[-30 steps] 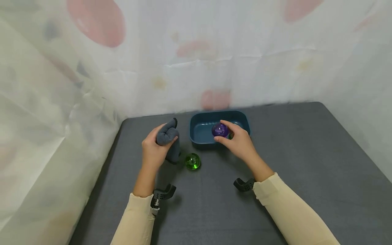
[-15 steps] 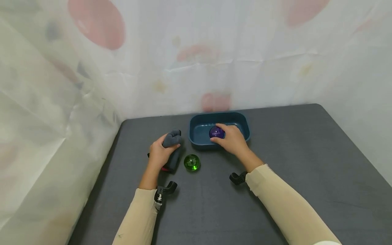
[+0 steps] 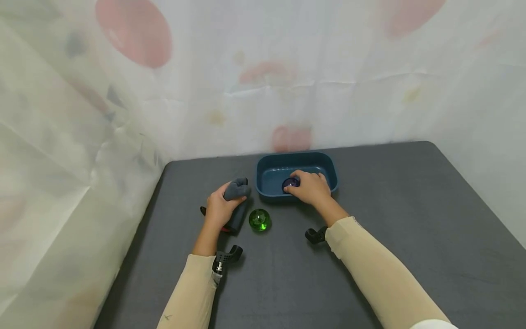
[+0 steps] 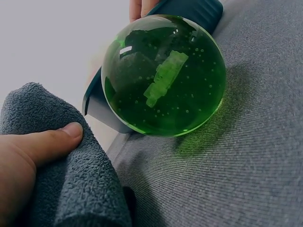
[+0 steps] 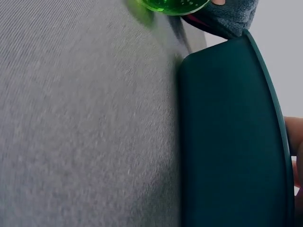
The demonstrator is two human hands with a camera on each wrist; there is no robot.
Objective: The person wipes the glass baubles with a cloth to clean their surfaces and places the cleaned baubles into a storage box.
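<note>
My right hand (image 3: 309, 188) reaches into the dark teal tray (image 3: 267, 163) and grips a purple glass ball (image 3: 290, 183) low inside it. My left hand (image 3: 218, 208) holds a bunched grey cloth (image 3: 235, 188) that rests on the grey table, thumb (image 4: 45, 144) pressed on the cloth (image 4: 75, 189). A green glass ball (image 3: 259, 220) lies on the table just right of that hand, close to the tray's near wall; it fills the left wrist view as the green ball (image 4: 163, 75). The right wrist view shows the tray's outer wall (image 5: 227, 137).
A grey table (image 3: 390, 205) runs to edges at the right and far side. White patterned fabric (image 3: 82, 137) hangs close on the left and behind. A small dark and red item (image 3: 222, 227) peeks from under the cloth.
My right hand has lowered the purple ball from above the tray's rim down into the tray. My left hand has lowered the cloth to the table.
</note>
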